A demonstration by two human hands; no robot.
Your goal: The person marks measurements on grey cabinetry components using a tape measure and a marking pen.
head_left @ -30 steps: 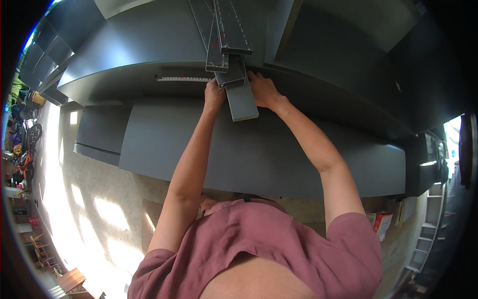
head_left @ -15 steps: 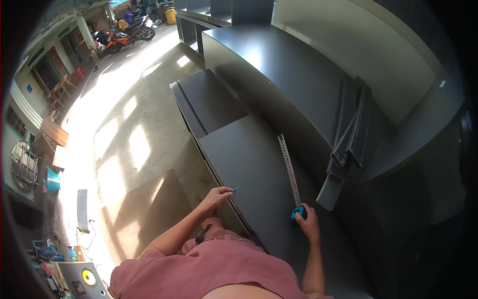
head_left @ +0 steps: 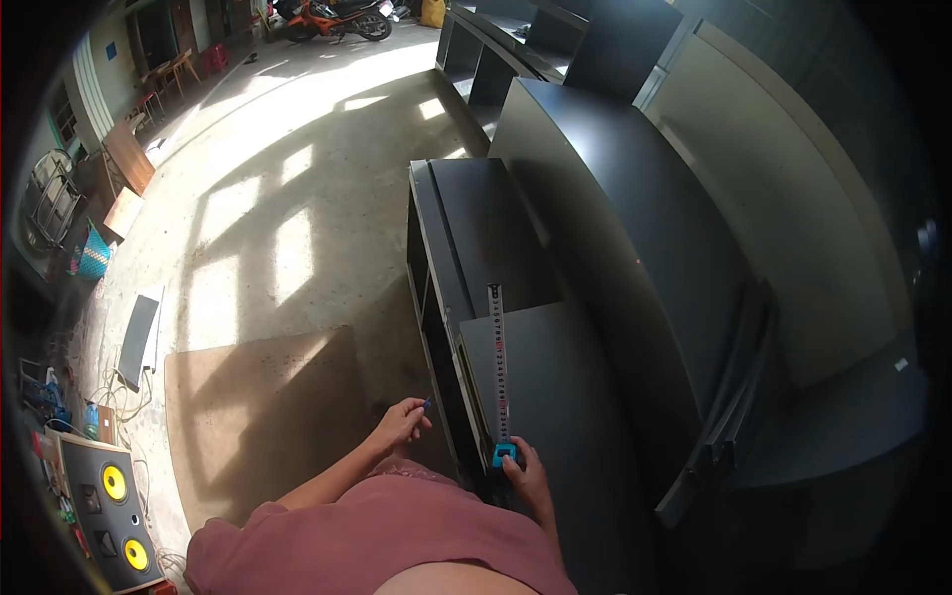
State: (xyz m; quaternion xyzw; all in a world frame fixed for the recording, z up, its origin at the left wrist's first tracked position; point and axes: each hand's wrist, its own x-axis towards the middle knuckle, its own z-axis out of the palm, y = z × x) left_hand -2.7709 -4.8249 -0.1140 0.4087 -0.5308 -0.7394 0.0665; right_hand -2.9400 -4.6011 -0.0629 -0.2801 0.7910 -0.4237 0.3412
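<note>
My right hand [head_left: 530, 473] grips a teal tape measure [head_left: 505, 454] over the near left part of a dark panel [head_left: 555, 367]. Its extended blade [head_left: 499, 367] points away from me, and the far tip lies over the dark cabinet [head_left: 486, 218]. Left of the cabinet's edge is my left hand [head_left: 402, 422], its fingers pinched round a small blue pen [head_left: 427, 404]. The pen does not touch the panel.
Large dark boards [head_left: 615, 178] stand along the right, with several dark strips [head_left: 729, 416] on them. A brown sheet [head_left: 268, 397] lies on the floor at left. A speaker [head_left: 109, 506] stands near left, a motorbike [head_left: 337, 20] far off.
My right hand has moved left with the tape measure, bringing the blade near the panel's left edge. My left hand with the pen has shifted left and down, off the edge. The view has turned.
</note>
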